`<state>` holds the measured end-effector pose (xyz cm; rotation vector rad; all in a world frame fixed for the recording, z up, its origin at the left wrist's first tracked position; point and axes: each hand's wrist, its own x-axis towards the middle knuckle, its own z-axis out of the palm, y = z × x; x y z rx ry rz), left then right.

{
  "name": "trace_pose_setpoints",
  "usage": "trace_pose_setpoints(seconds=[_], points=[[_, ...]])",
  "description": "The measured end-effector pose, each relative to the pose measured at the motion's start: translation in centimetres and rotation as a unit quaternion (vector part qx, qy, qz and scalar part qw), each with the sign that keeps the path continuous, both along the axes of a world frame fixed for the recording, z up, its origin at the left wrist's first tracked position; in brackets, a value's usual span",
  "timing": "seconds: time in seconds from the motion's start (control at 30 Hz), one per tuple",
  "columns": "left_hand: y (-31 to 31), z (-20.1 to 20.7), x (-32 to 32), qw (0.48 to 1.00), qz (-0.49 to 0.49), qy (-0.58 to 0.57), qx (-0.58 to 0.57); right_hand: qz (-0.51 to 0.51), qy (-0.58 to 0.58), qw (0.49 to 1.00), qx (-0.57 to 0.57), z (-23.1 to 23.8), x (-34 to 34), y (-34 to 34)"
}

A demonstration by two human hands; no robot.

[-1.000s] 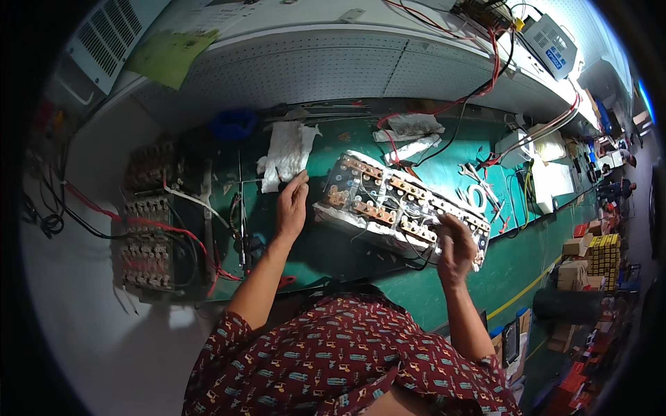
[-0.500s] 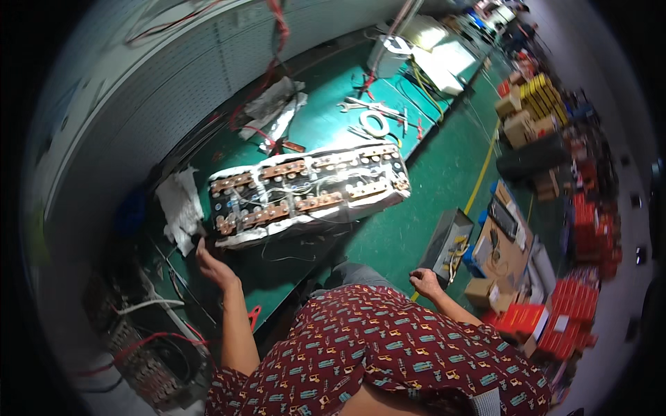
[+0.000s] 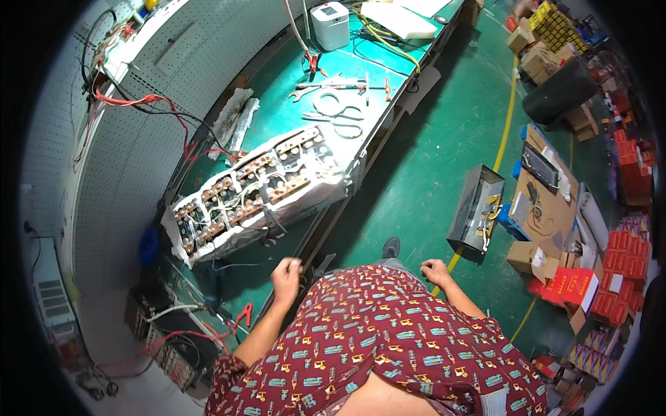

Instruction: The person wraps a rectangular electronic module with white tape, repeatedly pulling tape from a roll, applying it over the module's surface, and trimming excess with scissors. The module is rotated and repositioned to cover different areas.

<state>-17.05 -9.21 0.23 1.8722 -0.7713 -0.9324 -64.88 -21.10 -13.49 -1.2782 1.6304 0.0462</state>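
A long battery pack (image 3: 258, 191) lies slantwise on the green workbench (image 3: 274, 76). Copper bars and thin wires run across its top, and pale padding wraps its sides. Closer to me, my left hand (image 3: 286, 279) hovers by the bench's front edge, clear of the pack, with its fingers curled in. My right hand (image 3: 435, 272) hangs over the floor at my right side, also with curled fingers. No object shows in either hand. On the bench beyond the pack lie scissors (image 3: 340, 125), a roll of white tape (image 3: 326, 102) and wrenches (image 3: 309, 90).
A grey metal case (image 3: 477, 208) stands on the floor to the right, beside a board (image 3: 548, 201) bearing tools. Red boxes (image 3: 617, 277) are stacked farther right. Red clamps (image 3: 243, 315) and cables lie at lower left. A white box-shaped device (image 3: 330, 26) stands at the bench's far end.
My left hand has drawn back from beside the pack's near left end to the bench edge, its fingers curling in. The view has shifted; my right hand still hangs at my side.
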Motion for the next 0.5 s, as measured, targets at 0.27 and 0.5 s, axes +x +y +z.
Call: trace_pose_setpoints(seconds=[0.27, 0.5], points=[[-16.9, -7.4, -6.4, 0.955, -0.143, -0.116, 0.233, -0.116, -0.012, 0.993, -0.015, -0.8, -15.4, -4.9], [-21.1, -11.2, -7.1, 0.849, 0.359, 0.388, 0.02, -0.208, 0.003, 0.978, 0.016, 1.5, -22.3, -10.5]])
